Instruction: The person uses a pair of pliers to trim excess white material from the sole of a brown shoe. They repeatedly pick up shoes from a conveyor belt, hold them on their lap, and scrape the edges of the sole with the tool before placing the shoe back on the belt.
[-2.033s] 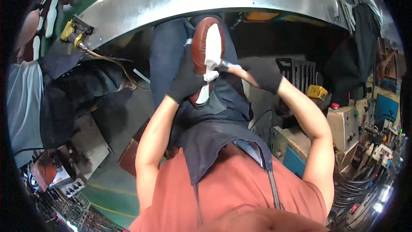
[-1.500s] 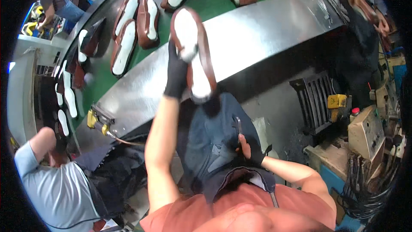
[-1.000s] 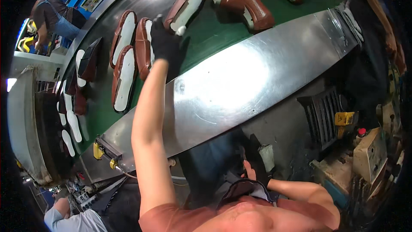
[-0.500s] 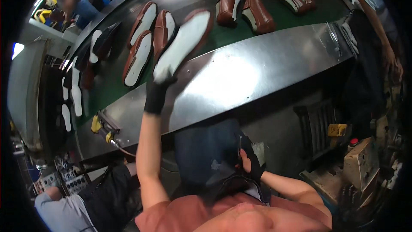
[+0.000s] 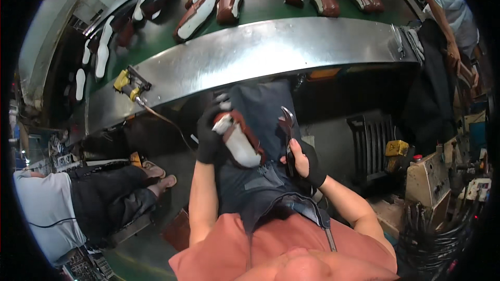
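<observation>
Above my lap, my left hand [image 5: 210, 132], in a black fingerless glove, is closed on a brown shoe upper [image 5: 244, 145] whose white sole side faces up; the fingers are partly blurred. My right hand [image 5: 303, 162], gloved the same way, grips the handles of metal pincers [image 5: 287, 118], with the hooked jaws pointing up. The pincers stay apart from the shoe, a short way to its right. Beyond my knees, several more brown shoes stand or lie on the green conveyor belt [image 5: 260, 8], among them an upright shoe [image 5: 229, 2] and a shoe lying sole up [image 5: 196, 18].
A metal ledge [image 5: 219, 54] runs along the belt's near side. On its left lies a yellow air stapler [image 5: 127, 86] with a hose hanging down. Co-workers sit at left [image 5: 47, 203] and stand at right [image 5: 455, 21]. A control box [image 5: 429, 179] stands at my right.
My left hand has drawn a shoe from the belt back to my lap. My right hand has risen slightly, bringing the pincers into plain view. The view has shifted.
</observation>
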A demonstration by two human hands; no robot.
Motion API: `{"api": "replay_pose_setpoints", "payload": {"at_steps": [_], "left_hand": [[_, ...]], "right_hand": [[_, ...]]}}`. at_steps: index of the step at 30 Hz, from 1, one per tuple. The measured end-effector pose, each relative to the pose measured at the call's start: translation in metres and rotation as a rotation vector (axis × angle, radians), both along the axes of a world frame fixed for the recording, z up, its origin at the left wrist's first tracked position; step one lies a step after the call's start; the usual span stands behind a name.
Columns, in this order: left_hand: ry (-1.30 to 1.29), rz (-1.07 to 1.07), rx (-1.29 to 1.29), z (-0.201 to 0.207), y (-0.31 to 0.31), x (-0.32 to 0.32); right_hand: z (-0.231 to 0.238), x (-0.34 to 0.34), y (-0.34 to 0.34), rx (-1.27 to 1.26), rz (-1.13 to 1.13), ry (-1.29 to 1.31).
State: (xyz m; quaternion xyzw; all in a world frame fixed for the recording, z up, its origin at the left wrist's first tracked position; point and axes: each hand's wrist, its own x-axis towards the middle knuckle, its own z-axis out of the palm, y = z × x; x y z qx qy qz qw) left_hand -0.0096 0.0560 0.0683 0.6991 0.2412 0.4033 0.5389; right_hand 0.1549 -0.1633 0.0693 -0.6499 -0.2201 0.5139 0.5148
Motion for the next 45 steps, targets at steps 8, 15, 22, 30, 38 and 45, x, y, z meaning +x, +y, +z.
{"api": "replay_pose_setpoints", "payload": {"at_steps": [8, 15, 22, 30, 38, 45], "left_hand": [[-0.131, -0.326, -0.425, -0.025, 0.019, 0.054], [-0.023, -0.292, -0.099, -0.009, 0.005, 0.060], [-0.209, -0.277, -0.572, -0.006, -0.011, 0.045], [0.156, -0.317, 0.081, 0.034, -0.062, -0.027], [0.240, -0.270, -0.302, 0.025, -0.130, -0.049], [0.142, -0.258, -0.224, -0.012, -0.105, -0.032]], "right_hand": [[0.036, -0.020, 0.011, 0.032, 0.340, -0.173], [0.051, -0.008, 0.052, -0.107, 0.148, 0.537], [-0.039, -0.050, 0.048, 0.155, 0.265, -0.359], [-0.010, -0.042, -0.010, 0.321, 0.625, -0.692], [-0.054, -0.021, -0.068, 0.530, 0.838, -0.752], [-0.059, -0.005, -0.066, 0.485, 0.840, -0.803]]}}
